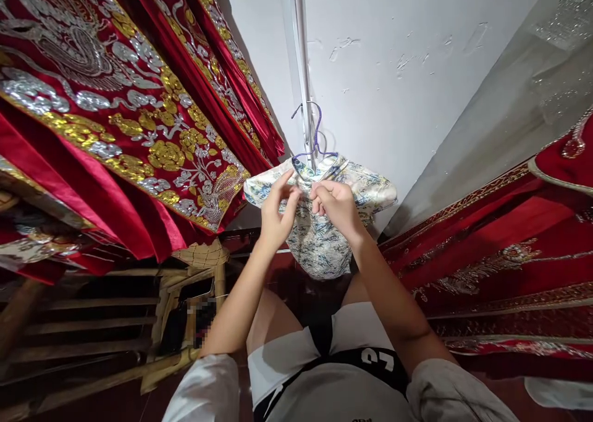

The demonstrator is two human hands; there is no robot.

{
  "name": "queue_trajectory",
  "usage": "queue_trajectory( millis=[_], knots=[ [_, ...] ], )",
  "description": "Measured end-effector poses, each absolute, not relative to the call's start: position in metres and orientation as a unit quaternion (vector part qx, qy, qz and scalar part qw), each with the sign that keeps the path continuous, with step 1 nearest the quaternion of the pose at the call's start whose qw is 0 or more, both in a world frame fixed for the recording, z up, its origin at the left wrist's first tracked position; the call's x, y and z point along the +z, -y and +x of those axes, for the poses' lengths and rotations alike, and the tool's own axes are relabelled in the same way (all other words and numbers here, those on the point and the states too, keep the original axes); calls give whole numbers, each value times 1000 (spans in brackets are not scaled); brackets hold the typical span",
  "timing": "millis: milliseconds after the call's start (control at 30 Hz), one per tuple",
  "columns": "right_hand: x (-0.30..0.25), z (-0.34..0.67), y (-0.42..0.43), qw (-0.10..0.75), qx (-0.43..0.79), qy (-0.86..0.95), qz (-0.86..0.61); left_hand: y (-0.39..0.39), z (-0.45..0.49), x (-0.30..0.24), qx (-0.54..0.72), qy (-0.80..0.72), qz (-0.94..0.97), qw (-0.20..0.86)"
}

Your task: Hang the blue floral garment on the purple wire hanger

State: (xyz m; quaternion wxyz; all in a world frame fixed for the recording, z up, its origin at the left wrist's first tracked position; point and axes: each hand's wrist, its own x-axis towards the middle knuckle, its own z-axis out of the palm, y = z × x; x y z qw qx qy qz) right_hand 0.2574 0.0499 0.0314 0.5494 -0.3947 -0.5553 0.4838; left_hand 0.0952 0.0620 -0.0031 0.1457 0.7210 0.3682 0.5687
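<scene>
Nearest, the left hand (279,207) shows thumb and index finger spread apart; the right hand (334,203) is closely curled. Whether either set of fingers pinches cloth, one cannot tell. Just beyond both, about equally near, hangs the floral garment (320,243), its long axis running downward, its neck opening just above the fingers. Farther: the purple hanger (317,131), metal pole (301,57) and white wall (384,94).
</scene>
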Motion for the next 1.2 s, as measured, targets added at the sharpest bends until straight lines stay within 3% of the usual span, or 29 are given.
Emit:
queue_trajectory(
  millis=[100, 267, 433, 600, 933, 1133, 1200],
  knots=[
    [29, 259, -50, 546, 471, 571, -392, -72, 99, 38, 485, -342, 799, 97],
    [11, 264, -60, 535, 450, 591, -403, -75, 106, 45, 467, -328, 819, 61],
    [-26, 266, -63, 481, 425, 611, -464, -91, 73, 45, 651, -319, 666, 177],
    [-57, 267, -39, 482, 497, 582, -426, -118, 3, 20, 815, -335, 287, 374],
    [-87, 274, -1, 490, 578, 494, -426, -76, 56, -117, 712, -414, 87, 560],
    [-108, 308, 6, 326, 645, 543, -427, -42, 91, -120, 677, -349, 101, 640],
    [-108, 311, 3, 329, 607, 559, -459, -29, 102, -109, 665, -302, 146, 667]
  ],
)
